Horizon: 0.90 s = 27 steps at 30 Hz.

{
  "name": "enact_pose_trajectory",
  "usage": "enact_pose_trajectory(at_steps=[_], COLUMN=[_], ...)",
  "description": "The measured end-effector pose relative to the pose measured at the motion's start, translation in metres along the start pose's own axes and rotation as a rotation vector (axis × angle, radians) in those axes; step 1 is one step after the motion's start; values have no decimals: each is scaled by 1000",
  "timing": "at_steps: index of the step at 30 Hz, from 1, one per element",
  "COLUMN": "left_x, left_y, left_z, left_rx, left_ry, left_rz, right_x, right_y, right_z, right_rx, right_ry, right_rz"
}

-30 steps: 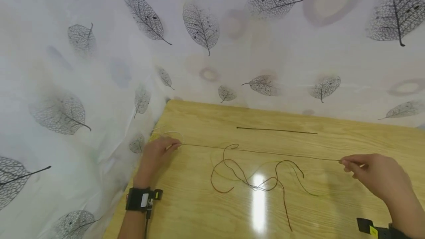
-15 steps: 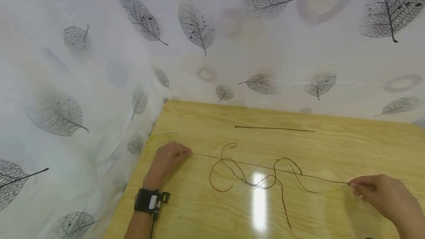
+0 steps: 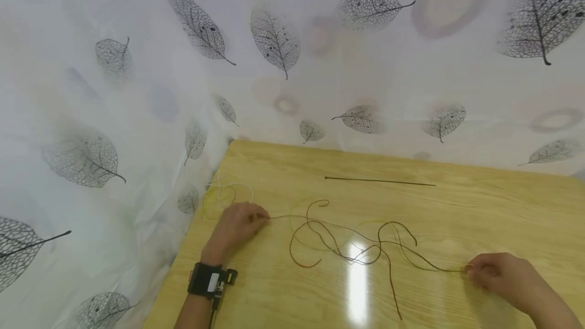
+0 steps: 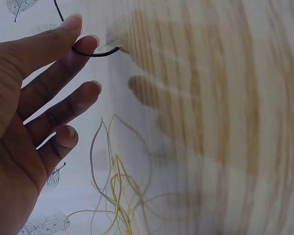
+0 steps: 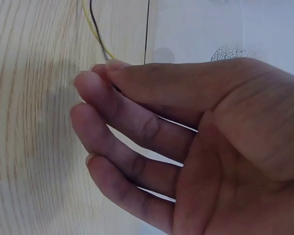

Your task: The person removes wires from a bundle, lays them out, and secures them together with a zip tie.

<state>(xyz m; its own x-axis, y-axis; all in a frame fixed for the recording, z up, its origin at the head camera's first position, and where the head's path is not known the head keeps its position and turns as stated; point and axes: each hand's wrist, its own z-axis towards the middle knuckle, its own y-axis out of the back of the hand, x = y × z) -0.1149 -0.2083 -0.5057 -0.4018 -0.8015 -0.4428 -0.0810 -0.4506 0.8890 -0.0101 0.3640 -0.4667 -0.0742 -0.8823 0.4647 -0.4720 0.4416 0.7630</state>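
A thin dark cord (image 3: 347, 228) runs slack across the table between my two hands. My left hand (image 3: 239, 227) pinches one end between thumb and forefinger; the left wrist view shows a short black tip (image 4: 95, 55) sticking out past them. The cord's other end is pinched by my right hand (image 3: 502, 278), low over the table at the right. Beside the dark cord, a yellow string (image 5: 90, 22) also meets the right fingertips in the right wrist view. Under and around the cord lies a loose tangle with a reddish-brown string (image 3: 392, 288) and thin yellow string.
Toward the back, another dark cord (image 3: 379, 181) lies straight on the wooden table (image 3: 274, 288). White string (image 3: 233, 184) and yellow string (image 4: 118, 181) lie loosely at the table's left edge. A leaf-patterned covering (image 3: 393, 75) rises behind and to the left.
Both hands have come down nearer the front of the table, the left also slightly rightward. The cord, held taut before, now sags into curves over the tangle.
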Motion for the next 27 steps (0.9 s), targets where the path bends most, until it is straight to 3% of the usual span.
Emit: enact_pose_trajectory(at_steps=[6, 19, 27], left_x=[0, -5, -9], left_y=[-6, -13, -13], left_z=[3, 2, 2], left_rx=[35, 88, 103], left_ry=[-13, -15, -27], left_rz=[-18, -22, -38], right_x=[0, 6, 10], right_y=[-4, -8, -6], right_z=[0, 1, -1], right_rx=[-19, 49, 92], right_ry=[61, 62, -8], right_rz=[5, 23, 75])
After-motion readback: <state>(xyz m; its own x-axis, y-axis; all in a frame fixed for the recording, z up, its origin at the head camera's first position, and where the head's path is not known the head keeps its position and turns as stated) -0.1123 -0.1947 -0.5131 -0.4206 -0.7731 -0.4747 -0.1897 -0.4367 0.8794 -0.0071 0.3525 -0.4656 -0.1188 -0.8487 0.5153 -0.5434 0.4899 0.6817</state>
